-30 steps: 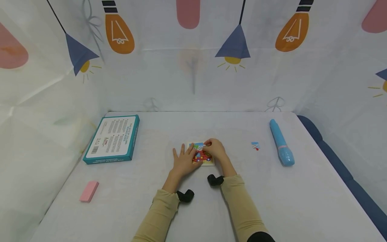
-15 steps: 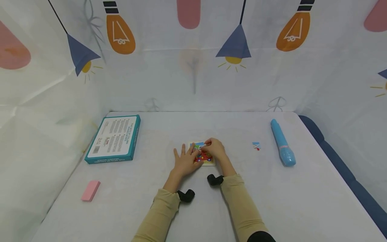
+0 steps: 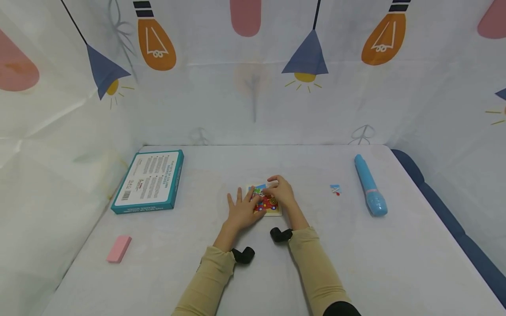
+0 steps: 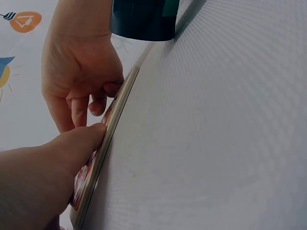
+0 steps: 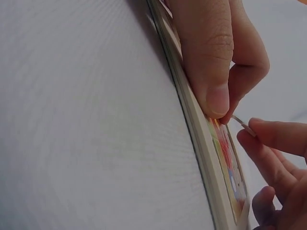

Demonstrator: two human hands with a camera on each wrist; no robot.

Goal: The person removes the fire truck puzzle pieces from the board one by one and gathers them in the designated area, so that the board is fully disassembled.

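- On the table (image 3: 308, 254), we find the picture board (image 3: 270, 204), flat.
- Across its left side, we see the left hand (image 3: 241, 213) spread, thumb touching it.
- Over its far right corner, the right hand (image 3: 282, 193) pinches a thin piece (image 5: 244, 126).
- Well to the right, we note a loose piece (image 3: 335, 189).

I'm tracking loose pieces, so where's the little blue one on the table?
In the head view, the little blue piece lies on the right part of the table, between the right hand and the pen-shaped blue object, closer to the latter.
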